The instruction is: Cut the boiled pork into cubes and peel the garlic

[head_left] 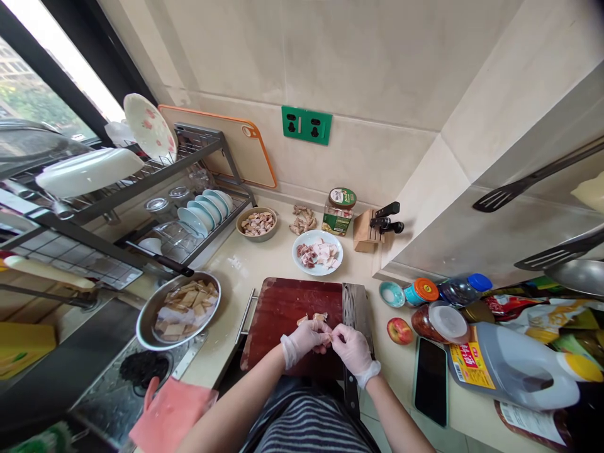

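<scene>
Both my hands wear clear plastic gloves and meet over the dark red cutting board (292,302). My left hand (306,340) is closed, its fingertips pinched together against those of the right. My right hand (353,352) pinches at the same spot; the small thing between the fingertips is mostly hidden. Just beyond the left fingers lie a few small pale pieces (319,316) that look like garlic cloves. A cleaver (357,308) lies along the board's right edge. Behind the board stands a white plate (298,264) of cut pale and reddish meat.
Left are a steel pan (141,327) of sliced pieces, a bowl of chopped meat (257,223) and a dish rack (212,151). Ginger (302,219), a jar (338,211) and a knife block (365,233) stand behind. Right are an apple (399,330), a phone (430,380) and a large jug (519,365).
</scene>
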Demonstrator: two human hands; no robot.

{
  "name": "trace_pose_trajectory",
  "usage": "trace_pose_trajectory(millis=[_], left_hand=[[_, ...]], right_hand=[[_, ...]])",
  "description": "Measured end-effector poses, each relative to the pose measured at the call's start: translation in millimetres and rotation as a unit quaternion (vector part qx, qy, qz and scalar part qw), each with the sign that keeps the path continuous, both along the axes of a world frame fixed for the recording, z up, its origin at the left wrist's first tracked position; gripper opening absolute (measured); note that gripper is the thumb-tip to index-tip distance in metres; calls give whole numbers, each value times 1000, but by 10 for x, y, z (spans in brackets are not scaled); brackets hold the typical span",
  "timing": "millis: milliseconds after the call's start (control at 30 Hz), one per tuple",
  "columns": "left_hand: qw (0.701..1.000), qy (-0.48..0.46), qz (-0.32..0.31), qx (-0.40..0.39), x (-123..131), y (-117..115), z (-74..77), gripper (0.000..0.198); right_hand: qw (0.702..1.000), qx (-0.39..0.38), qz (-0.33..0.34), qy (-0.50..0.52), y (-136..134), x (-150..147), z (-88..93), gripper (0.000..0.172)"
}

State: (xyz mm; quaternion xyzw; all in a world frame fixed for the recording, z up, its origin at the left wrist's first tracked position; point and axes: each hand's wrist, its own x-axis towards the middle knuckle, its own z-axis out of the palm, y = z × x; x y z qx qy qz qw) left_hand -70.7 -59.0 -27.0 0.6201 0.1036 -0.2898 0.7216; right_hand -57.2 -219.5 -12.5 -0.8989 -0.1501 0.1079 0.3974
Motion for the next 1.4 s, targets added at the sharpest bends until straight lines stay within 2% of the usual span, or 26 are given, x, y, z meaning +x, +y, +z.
trace_pose_trajectory(millis=[100,167,233,333,400,467,533,600,700,800,900,1000,1067,1133,1200,1267,1333,1400], left_hand=[[1000,4,-8,-17,31,10,1,40],[1000,-4,12,-23,61,16,0,44],[999,-19,25,-24,98,13,-1,43],[997,-64,38,25,155,-23,3,30],[986,-103,39,122,186,-65,20,20],[960,-133,18,247,204,-101,54,11],[925,-160,-6,344,208,-102,105,17],[894,-189,-16,407,202,-55,169,24],[842,-198,-35,501,194,72,264,23],[799,-183,-85,567,215,143,307,23],[787,-201,-133,568,249,96,283,21],[803,-220,-113,542,257,22,242,9],[857,-202,-48,472,240,11,221,9],[932,-151,32,329,214,30,199,16],[978,-91,91,164,186,57,176,29],[989,-49,125,67,164,72,157,39],[989,-27,141,46,148,70,150,42],[988,-17,144,53,144,63,153,41]], right_hand=[[991,80,-36,101,24,28,-43,26],[970,147,-45,190,31,52,-67,29],[955,174,-55,236,20,82,-77,29],[972,134,-69,183,-34,132,-72,27],[982,101,-88,132,-77,164,-69,28],[980,97,-116,128,-110,188,-76,28],[972,115,-133,157,-136,203,-92,27],[969,118,-145,163,-165,208,-104,27],[978,86,-149,121,-223,196,-100,27],[988,31,-127,85,-255,165,-73,26],[991,4,-113,73,-212,131,-55,26],[992,21,-100,73,-112,104,-71,25],[993,23,-96,71,-38,95,-95,24],[992,27,-101,70,33,95,-121,22],[987,68,-112,87,98,105,-140,19],[971,153,-118,142,154,123,-151,15],[941,240,-122,204,196,146,-154,20],[921,288,-117,235,220,171,-152,31]])
